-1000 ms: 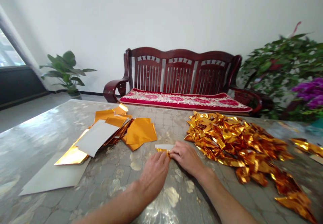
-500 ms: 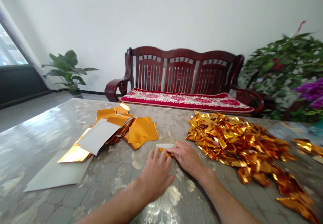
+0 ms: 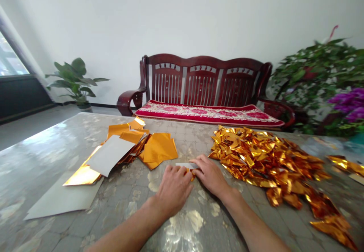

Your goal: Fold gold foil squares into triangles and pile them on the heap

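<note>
Pinching a small gold-and-white foil fold point(image 3: 192, 173) on the worktop point(image 3: 57, 149), you have your left hand point(image 3: 173, 189) and right hand point(image 3: 209, 175) meeting over it. The fingers point(image 3: 178, 172) of both hands curl down onto it, almost closed, though your hands hide how firmly they grip. A heap of folded gold foil pieces point(image 3: 270, 165) lies just beside your right hand; loose gold foil squares point(image 3: 159, 149) and a white-backed sheet point(image 3: 109, 155) lie ahead, toward your left.
</note>
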`<state>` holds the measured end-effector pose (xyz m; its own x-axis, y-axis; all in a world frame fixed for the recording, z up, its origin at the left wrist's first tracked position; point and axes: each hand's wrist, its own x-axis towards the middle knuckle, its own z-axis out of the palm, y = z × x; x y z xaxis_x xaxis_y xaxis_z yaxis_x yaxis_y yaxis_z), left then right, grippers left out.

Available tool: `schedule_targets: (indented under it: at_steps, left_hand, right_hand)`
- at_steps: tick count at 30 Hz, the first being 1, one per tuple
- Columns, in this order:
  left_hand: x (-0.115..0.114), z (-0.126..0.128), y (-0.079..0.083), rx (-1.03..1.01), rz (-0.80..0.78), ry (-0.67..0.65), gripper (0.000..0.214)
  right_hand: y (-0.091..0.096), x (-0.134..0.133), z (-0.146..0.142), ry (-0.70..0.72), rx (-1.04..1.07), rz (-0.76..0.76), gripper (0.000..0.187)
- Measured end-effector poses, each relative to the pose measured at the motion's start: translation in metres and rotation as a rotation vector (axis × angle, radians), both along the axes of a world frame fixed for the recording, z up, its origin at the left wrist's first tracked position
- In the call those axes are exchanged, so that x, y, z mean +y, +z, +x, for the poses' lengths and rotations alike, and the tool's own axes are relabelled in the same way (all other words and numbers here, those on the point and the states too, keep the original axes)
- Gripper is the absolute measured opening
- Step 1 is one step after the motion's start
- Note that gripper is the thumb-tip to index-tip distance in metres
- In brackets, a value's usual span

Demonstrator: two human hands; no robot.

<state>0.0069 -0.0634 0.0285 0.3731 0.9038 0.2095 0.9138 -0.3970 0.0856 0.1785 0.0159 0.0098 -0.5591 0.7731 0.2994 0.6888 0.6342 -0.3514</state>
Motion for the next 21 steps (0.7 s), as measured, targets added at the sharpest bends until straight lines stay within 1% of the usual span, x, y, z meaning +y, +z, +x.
schedule_targets:
  at_steps: [3, 5, 9, 13, 17, 19, 21]
  left_hand:
    - [0.008, -0.006, -0.003, -0.055, 0.004, -0.020, 0.021]
    - [0.015, -0.011, -0.006, -0.093, -0.012, -0.026, 0.020]
    - [0.028, -0.019, -0.013, -0.203, -0.038, 0.012, 0.021]
    - [0.036, -0.021, -0.017, -0.309, -0.070, 0.069, 0.016]
    - [0.040, -0.021, -0.013, -0.355, -0.118, 0.144, 0.014]
    - [0.042, -0.021, -0.011, -0.324, -0.104, 0.189, 0.020]
    - [0.043, -0.023, -0.008, -0.277, -0.104, 0.215, 0.031]
  right_hand:
    - [0.000, 0.001, 0.000, -0.029, -0.046, 0.051, 0.040]
    - [0.000, 0.002, 0.000, -0.025, -0.078, 0.034, 0.044]
    - [0.001, 0.005, -0.001, -0.028, -0.104, -0.020, 0.044]
    - [0.005, 0.006, -0.002, -0.046, -0.110, -0.041, 0.035]
    - [0.007, 0.006, -0.003, -0.073, -0.104, -0.049, 0.022]
    - [0.007, 0.005, -0.003, -0.075, -0.104, -0.051, 0.019]
    - [0.007, 0.005, -0.003, -0.074, -0.113, -0.047, 0.020]
